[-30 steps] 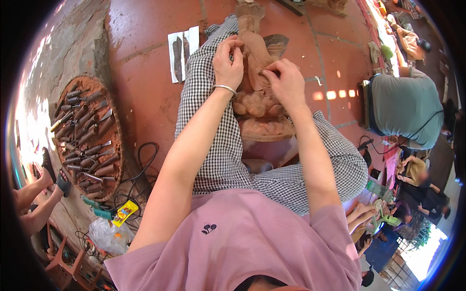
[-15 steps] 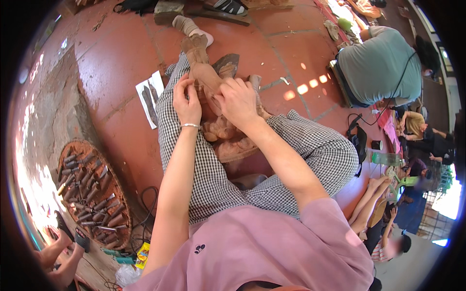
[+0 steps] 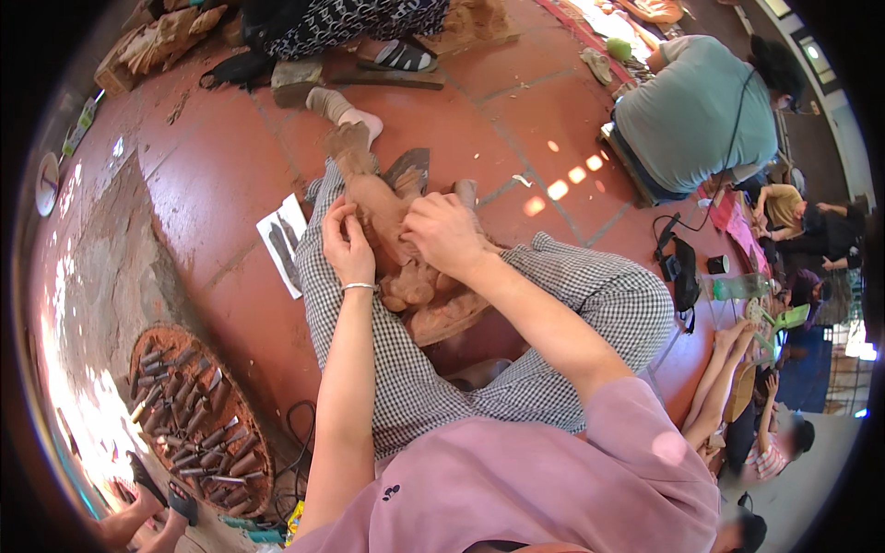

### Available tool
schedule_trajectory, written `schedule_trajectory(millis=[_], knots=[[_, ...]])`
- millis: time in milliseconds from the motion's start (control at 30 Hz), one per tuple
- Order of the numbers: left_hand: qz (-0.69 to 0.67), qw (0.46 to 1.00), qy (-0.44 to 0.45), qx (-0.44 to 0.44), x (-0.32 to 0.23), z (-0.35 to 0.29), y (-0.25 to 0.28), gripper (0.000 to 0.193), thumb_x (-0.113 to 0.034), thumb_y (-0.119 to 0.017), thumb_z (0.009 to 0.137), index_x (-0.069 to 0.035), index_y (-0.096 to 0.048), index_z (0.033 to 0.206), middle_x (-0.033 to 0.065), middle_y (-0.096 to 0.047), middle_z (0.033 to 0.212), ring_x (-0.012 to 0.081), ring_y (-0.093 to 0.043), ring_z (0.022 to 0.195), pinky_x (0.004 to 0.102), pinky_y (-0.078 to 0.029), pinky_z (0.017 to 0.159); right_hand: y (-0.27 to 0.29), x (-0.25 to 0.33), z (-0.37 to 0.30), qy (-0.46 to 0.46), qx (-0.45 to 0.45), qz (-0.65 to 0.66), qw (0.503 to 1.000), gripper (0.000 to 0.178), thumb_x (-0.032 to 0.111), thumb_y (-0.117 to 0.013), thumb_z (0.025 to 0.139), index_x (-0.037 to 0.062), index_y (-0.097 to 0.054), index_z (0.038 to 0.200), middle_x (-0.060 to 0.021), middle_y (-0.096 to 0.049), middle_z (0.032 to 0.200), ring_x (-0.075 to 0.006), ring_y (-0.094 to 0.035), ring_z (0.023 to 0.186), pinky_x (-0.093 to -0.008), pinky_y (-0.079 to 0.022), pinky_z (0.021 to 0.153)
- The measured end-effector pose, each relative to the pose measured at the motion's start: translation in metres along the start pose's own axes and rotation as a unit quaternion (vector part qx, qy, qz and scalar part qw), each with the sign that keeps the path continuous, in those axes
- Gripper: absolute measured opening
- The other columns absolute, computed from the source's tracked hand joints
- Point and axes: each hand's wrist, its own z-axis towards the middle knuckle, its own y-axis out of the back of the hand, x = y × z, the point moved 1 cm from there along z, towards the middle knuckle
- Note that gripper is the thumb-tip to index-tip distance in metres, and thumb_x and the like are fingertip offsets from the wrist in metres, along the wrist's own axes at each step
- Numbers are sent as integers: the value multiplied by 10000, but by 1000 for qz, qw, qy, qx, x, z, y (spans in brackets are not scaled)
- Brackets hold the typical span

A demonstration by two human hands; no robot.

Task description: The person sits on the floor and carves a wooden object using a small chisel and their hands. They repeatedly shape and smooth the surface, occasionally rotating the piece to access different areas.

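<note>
A reddish-brown wood carving with rounded, figure-like shapes stands between my legs in checked trousers. My left hand, with a bracelet at the wrist, rests against its left side, fingers curled round the edge. On its upper surface, a little right of the middle, my right hand presses with bent, closed fingers. Whatever may lie under those fingertips is hidden. Beside my left leg is a white sheet with dark shapes printed on it.
A round tray holding several wooden-handled carving tools stands at lower left, near a stone slab. One person in a grey-green shirt sits at upper right. A black bag lies right of my knee. Wood pieces lie at far left.
The view has shifted, so the carving and floor appear slightly lower and left, and more shows at the top. My right hand has moved slightly over the carving; my left stays at its side.
</note>
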Motion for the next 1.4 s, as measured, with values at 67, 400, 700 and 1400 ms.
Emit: schedule_trajectory(millis=[67,400,700,1400], knots=[[40,999,-35,-1,4,4,4,137,-53,-544,968,13,-649,1028,161,-631,1274,272,-615,1125,353,-485,962,-11,7,15,21,-21,14,999,153,228,-768,724,124,-674,784,-7,-593,913,-218,-575,946,-383,-438,824],[-16,998,-1,55,24,-2,-14,162,-50,-529,989,52,-611,1085,188,-580,1335,279,-558,1214,371,-437,1050,-15,-23,-8,-10,-51,52,997,124,249,-750,709,165,-691,779,19,-614,977,-198,-576,1000,-381,-437,847],[18,998,-10,51,14,3,2,157,-43,-517,982,43,-609,1076,168,-588,1344,269,-565,1199,359,-427,1051,-19,-26,-6,10,-42,82,996,136,260,-739,720,148,-699,787,4,-617,1071,-195,-557,1101,-392,-429,902],[5,999,-8,46,14,4,1,146,-39,-517,985,36,-619,1057,157,-585,1351,253,-571,1183,352,-432,1040,-19,-24,-8,-39,-29,96,994,173,218,-778,698,96,-716,805,-11,-627,1145,-196,-548,1173,-394,-443,921]])
